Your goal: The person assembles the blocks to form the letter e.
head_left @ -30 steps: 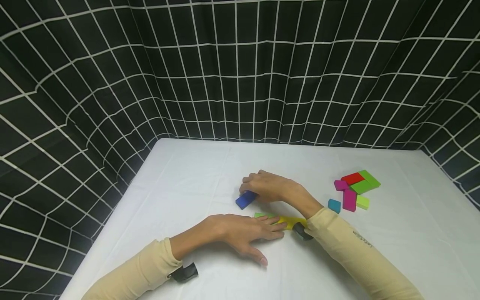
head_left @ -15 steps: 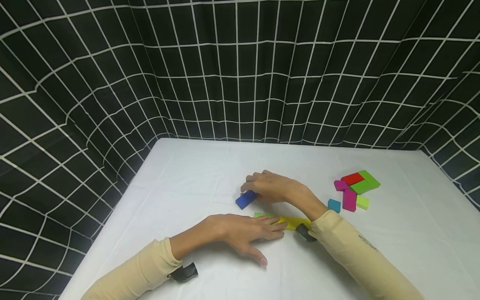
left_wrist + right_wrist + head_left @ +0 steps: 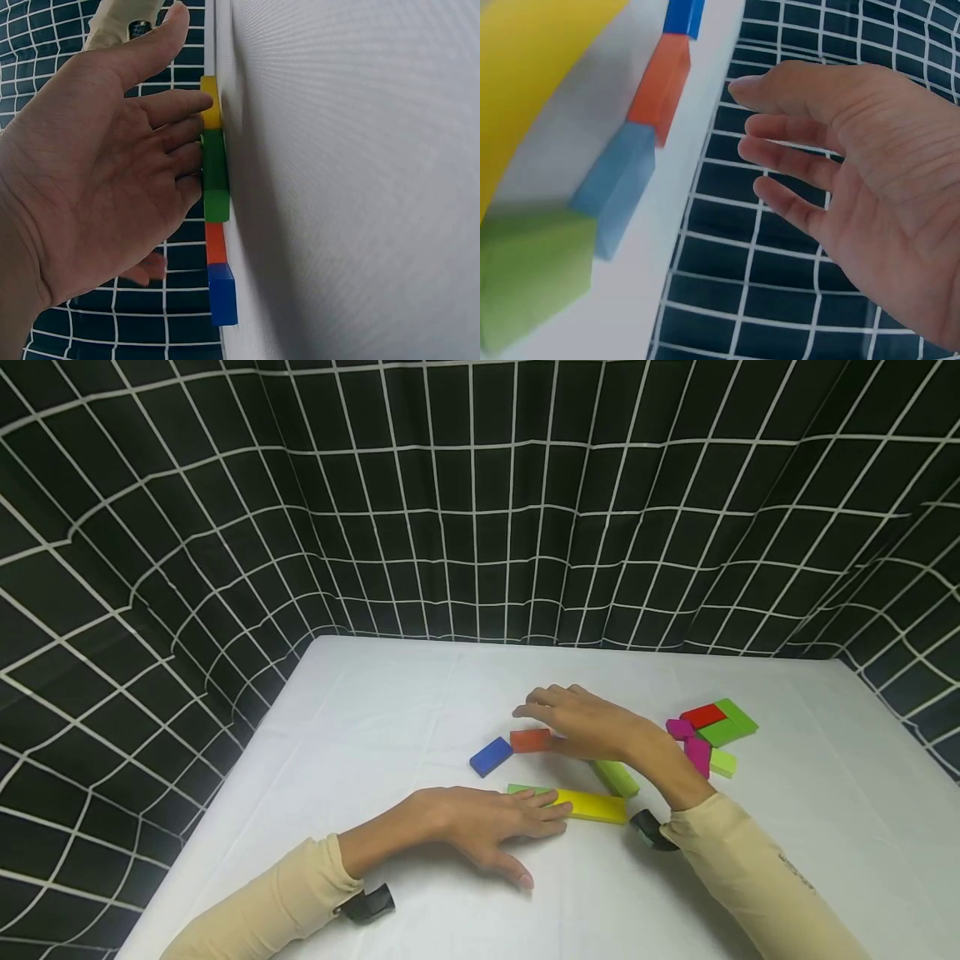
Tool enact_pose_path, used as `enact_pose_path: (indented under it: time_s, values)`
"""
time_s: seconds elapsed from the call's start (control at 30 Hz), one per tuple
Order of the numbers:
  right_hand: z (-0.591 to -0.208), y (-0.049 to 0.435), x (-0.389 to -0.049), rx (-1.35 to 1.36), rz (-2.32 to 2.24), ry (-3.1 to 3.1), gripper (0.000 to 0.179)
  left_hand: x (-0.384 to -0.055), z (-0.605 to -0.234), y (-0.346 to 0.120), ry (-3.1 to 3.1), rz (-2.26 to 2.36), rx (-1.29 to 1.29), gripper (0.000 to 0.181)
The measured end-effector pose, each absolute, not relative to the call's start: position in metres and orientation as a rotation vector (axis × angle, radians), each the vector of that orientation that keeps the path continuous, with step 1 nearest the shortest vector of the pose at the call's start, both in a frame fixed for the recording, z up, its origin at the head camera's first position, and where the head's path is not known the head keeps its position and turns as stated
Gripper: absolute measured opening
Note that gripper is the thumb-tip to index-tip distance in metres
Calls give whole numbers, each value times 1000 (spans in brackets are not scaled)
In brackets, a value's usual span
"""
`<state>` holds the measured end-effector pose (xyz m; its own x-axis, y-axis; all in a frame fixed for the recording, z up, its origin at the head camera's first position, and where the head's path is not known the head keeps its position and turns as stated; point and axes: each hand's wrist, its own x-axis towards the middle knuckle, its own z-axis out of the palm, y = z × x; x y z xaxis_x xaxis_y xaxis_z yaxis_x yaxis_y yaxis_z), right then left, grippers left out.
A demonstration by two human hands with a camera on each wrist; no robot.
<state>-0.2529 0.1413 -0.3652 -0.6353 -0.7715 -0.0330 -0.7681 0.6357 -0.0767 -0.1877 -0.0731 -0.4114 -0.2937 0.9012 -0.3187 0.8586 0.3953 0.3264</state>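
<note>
My left hand (image 3: pixel 480 827) lies with fingers spread, its fingertips touching a green block (image 3: pixel 215 169) and a long yellow block (image 3: pixel 596 807) that stand end to end. Beyond them my right hand (image 3: pixel 592 722) hovers with loosely extended fingers, holding nothing. Just under it an orange block (image 3: pixel 529 741) meets a corner of a blue block (image 3: pixel 491 757). A light blue block (image 3: pixel 619 187) continues that row in the right wrist view, hidden by the hand in the head view. At the row's end, a lime green block (image 3: pixel 617 778) slants toward the yellow one.
To the right lies a loose cluster: a red block (image 3: pixel 703 717), green blocks (image 3: pixel 738 717), magenta blocks (image 3: pixel 697 755) and a small lime block (image 3: pixel 723 763). A white cloth (image 3: pixel 390 710) covers the table, with a black grid-patterned curtain (image 3: pixel 495 527) behind it.
My right hand has released the blue block and moved right, its fingers loosening. The orange and lime blocks have come into sight, and the wrist now hides the teal block. My left hand stays still.
</note>
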Motion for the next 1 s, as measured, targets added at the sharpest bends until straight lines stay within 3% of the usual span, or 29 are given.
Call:
enact_pose_path:
  time_s: [0.5,0.77,1.0]
  values:
    - [-359,183,-233,-1220,-76,2837,48,-187,-411,-73,2215,125,1494,82]
    - [-353,217,-212,-1083,-137,2814,57,-186,-410,-72,2215,136,1480,82]
    - [-348,268,-219,-913,-132,2961,60,-186,-411,-72,2213,156,1473,83]
